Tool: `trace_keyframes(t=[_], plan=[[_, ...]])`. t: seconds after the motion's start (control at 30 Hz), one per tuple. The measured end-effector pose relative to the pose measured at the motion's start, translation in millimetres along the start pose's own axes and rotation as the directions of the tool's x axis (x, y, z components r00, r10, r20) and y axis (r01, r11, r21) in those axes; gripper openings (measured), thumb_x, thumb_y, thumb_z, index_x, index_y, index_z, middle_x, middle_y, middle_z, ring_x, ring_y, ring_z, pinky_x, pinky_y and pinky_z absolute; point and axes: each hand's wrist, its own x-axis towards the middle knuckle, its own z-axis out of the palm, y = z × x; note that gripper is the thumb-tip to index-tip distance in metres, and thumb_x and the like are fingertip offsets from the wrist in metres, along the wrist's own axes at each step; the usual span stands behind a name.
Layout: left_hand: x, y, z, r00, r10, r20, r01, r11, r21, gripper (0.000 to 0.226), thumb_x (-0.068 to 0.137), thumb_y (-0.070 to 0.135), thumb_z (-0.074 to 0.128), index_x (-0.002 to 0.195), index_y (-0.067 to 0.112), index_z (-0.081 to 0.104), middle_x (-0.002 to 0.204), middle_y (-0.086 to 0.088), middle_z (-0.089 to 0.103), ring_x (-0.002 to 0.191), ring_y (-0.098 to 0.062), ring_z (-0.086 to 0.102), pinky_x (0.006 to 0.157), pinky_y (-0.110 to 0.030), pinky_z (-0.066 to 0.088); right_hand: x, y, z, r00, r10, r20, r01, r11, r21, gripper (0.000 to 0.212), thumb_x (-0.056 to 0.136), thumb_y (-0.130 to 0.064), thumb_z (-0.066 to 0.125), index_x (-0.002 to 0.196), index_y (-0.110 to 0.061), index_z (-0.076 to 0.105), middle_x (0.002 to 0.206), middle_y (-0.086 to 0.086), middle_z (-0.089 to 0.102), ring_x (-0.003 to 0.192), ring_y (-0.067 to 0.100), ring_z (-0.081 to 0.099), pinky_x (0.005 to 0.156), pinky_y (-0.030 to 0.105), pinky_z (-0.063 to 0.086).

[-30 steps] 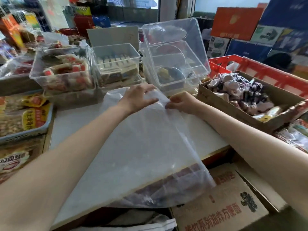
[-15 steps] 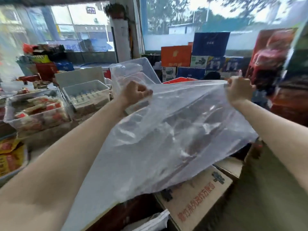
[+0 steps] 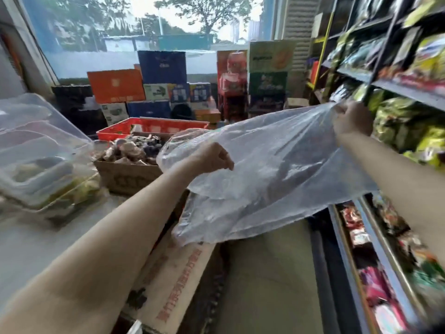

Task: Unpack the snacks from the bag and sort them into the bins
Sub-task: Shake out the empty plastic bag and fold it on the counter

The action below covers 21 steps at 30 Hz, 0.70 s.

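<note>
A large clear plastic bag hangs stretched in the air between my two hands, and it looks empty. My left hand grips its left edge in a fist, just right of the cardboard box of wrapped snacks. My right hand grips the bag's far corner, raised close to the shelf on the right. Clear plastic bins stand on the white table at the left; their contents are blurred.
A red crate sits behind the cardboard box. A printed carton lies below the table edge. Shelves full of snack packets fill the right side, with a lower rack beneath. Stacked coloured boxes stand at the back.
Both hands lifted the bag off the table and swung it to the right. My view turned right with it, towards the shelves; my right hand rose and moved further from my left.
</note>
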Motion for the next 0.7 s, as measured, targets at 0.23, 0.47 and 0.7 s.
trace_keyframes(t=[0.23, 0.47, 0.7], plan=[[30, 77, 58, 0.999, 0.048, 0.024, -0.048, 0.999, -0.004, 0.015, 0.088, 0.024, 0.064, 0.098, 0.019, 0.074, 0.089, -0.003, 0.071, 0.073, 0.003, 0.064, 0.063, -0.008, 0.040, 32, 83, -50, 0.985, 0.021, -0.173, -0.036, 0.996, -0.083, 0.042, 0.090, -0.028, 0.040, 0.104, 0.002, 0.065, 0.106, 0.031, 0.062, 0.101, 0.041, 0.058, 0.082, 0.043, 0.042], [-23, -13, 9, 0.744, -0.541, -0.393, 0.544, 0.831, -0.114, 0.041, 0.096, 0.026, 0.049, 0.116, -0.009, 0.060, 0.120, -0.029, 0.058, 0.115, -0.039, 0.053, 0.093, -0.039, 0.039, -66, 54, 1, 0.181, -0.090, 0.979, 0.443, 0.896, 0.000, 0.020, 0.089, -0.019, 0.064, 0.103, -0.009, 0.073, 0.086, 0.003, 0.072, 0.069, 0.008, 0.063, 0.063, 0.018, 0.046], [-64, -38, -13, 0.636, -0.548, -0.544, 0.469, 0.834, -0.291, 0.030, 0.093, 0.021, 0.052, 0.109, 0.002, 0.068, 0.109, -0.020, 0.066, 0.104, -0.034, 0.060, 0.090, -0.034, 0.044, -49, 7, 20, 0.894, -0.255, 0.369, 0.347, 0.914, -0.210, 0.024, 0.092, -0.011, 0.046, 0.099, -0.006, 0.069, 0.106, 0.020, 0.065, 0.097, 0.039, 0.059, 0.077, 0.037, 0.045]])
